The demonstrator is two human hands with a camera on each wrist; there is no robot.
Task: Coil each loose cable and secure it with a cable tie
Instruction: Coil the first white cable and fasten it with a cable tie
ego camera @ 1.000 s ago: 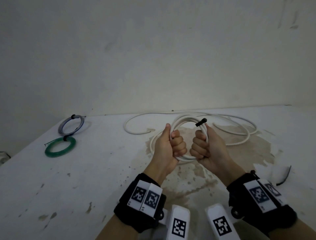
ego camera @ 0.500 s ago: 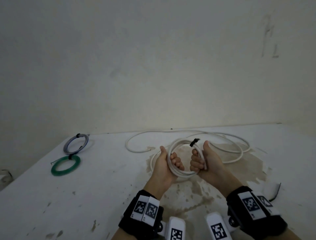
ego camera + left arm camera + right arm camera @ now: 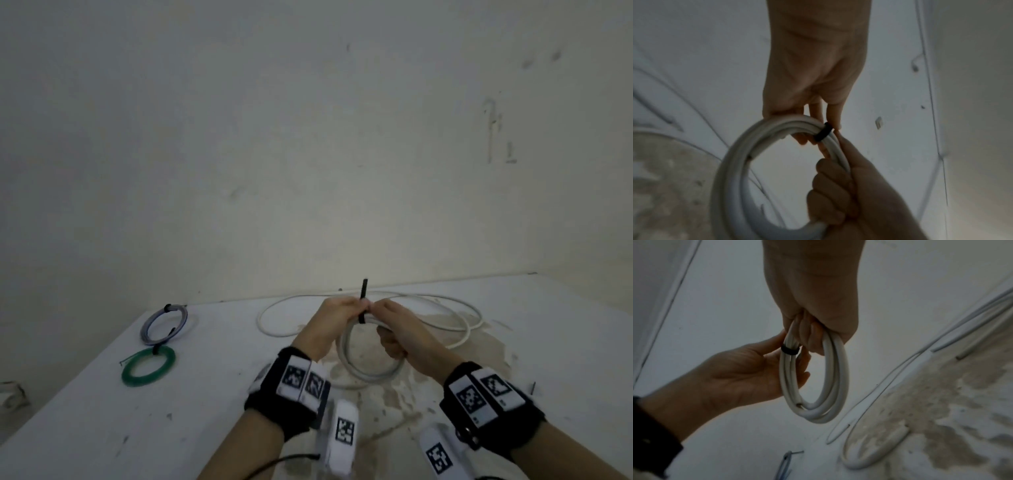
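Observation:
A white cable coil (image 3: 368,371) hangs upright above the stained white table (image 3: 212,394), held between both hands. A black cable tie (image 3: 363,291) is wrapped round the coil's top, and its tail sticks straight up. My left hand (image 3: 347,308) pinches the coil right at the tie band (image 3: 823,132), thumb on one side and fingers behind. My right hand (image 3: 388,320) grips the coil's strands (image 3: 835,363) in a fist just beside the band (image 3: 789,350). In the right wrist view my left hand (image 3: 774,356) reaches in from the left.
A long loose white cable (image 3: 445,318) sprawls on the table behind the hands. At the left lie a green coil (image 3: 148,367) and a grey-blue coil (image 3: 164,323), each with a black tie. A thin black strip (image 3: 532,389) lies by the right edge. A wall rises behind.
The tie lay slanted under my right thumb; now it rings the coil with its tail upright. My left hand moved from the coil's left side to its top. The view tilted upward.

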